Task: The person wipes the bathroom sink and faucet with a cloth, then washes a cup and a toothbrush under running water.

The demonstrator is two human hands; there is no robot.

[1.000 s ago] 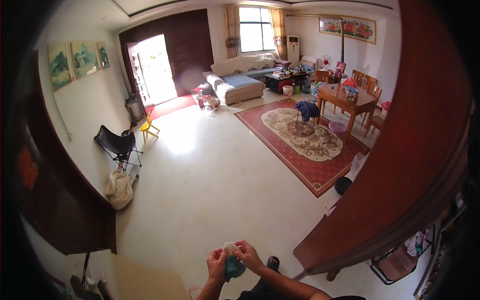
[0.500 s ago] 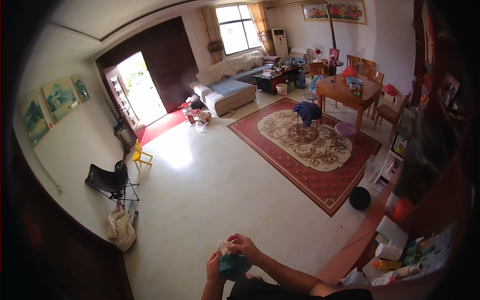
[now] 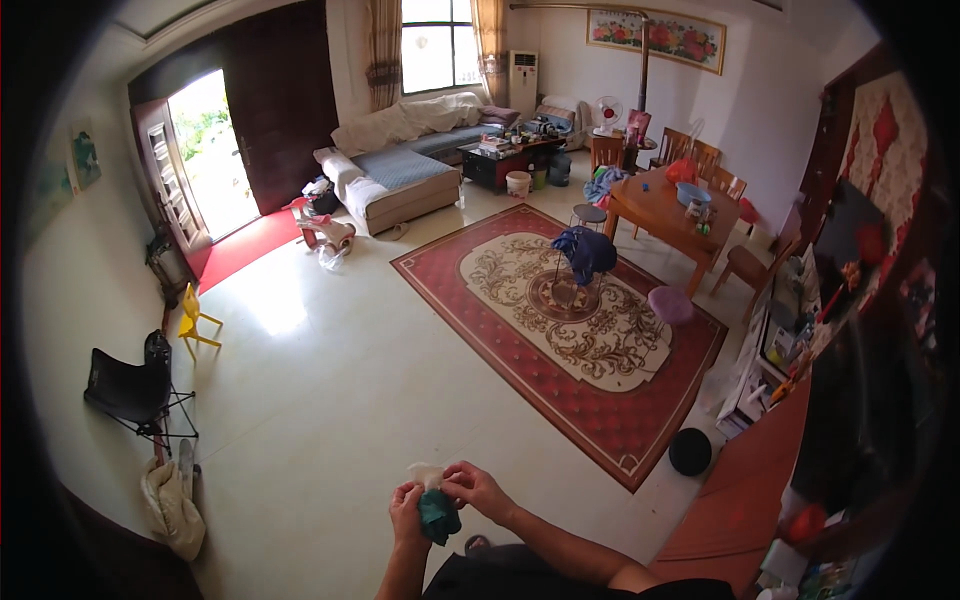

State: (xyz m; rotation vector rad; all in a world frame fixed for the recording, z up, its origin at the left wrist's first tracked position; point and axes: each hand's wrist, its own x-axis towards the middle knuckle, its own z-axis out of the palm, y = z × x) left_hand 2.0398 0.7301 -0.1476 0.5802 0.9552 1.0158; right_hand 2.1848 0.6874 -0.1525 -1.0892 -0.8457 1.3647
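In front of my body, low in the picture, I hold up a small, soft dark-green bundle with a thin whitish part at its top. Whether it is cloth or a bag I cannot make out. My left hand pinches it at its left edge, near where green meets white. From the other side, the fingers of my right hand are closed on the top, by the whitish part. The green part hangs down between the two hands.
A red patterned rug lies ahead to the right, bearing a stool with dark-blue cloth. A black round object sits beside a long reddish-brown ledge. Leftward stand a black folding chair, a yellow chair and a beige bag.
The view has swung to the right, so the room appears shifted left. My hands have turned the bundle; its green part now hangs narrower, with the whitish part sticking up above my fingers.
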